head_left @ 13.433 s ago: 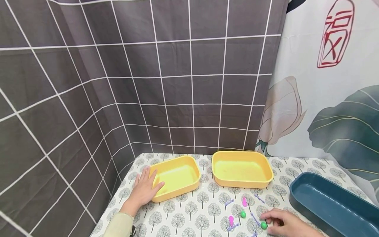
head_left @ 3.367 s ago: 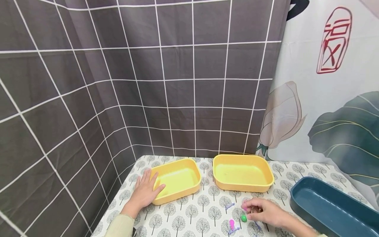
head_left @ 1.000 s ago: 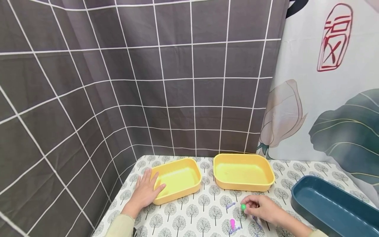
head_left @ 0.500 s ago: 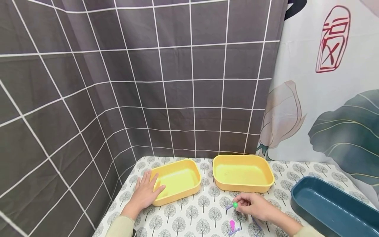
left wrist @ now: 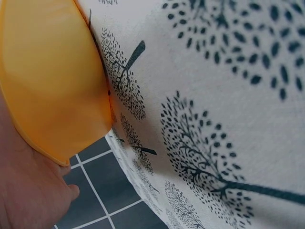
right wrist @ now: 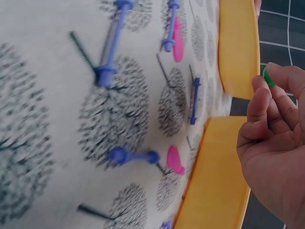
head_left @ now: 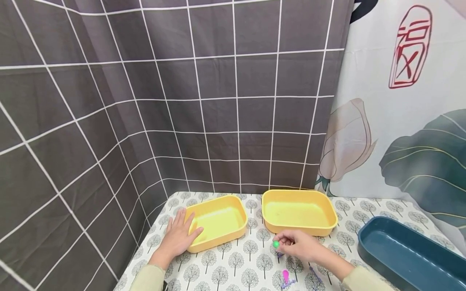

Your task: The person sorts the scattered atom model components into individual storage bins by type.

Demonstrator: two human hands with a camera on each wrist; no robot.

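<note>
My right hand [head_left: 300,247] pinches a small green ball [head_left: 276,244] between thumb and fingertips, above the cloth just in front of the two yellow boxes. The ball [right wrist: 269,77] also shows at the fingertips in the right wrist view. My left hand [head_left: 177,234] rests with straight, spread fingers on the near-left rim of the left yellow box [head_left: 218,241]. Beneath the right hand lie purple rods with flanged ends [right wrist: 110,50] and two pink pieces, one pink piece [right wrist: 177,40] beside a rod and another pink piece [right wrist: 174,160] nearer the right yellow box [right wrist: 209,181].
The right yellow box [head_left: 300,229] stands at the back of the table, behind my right hand. A long dark blue tray [head_left: 389,258] sits on the right side. A tree-patterned cloth [head_left: 233,279] covers the table, and a dark grid-patterned curtain [head_left: 218,113] hangs behind it.
My right hand has taken the green ball off the cloth and moved left with it. Another green ball, seen on the cloth earlier, no longer shows there. My left hand stays on the box.
</note>
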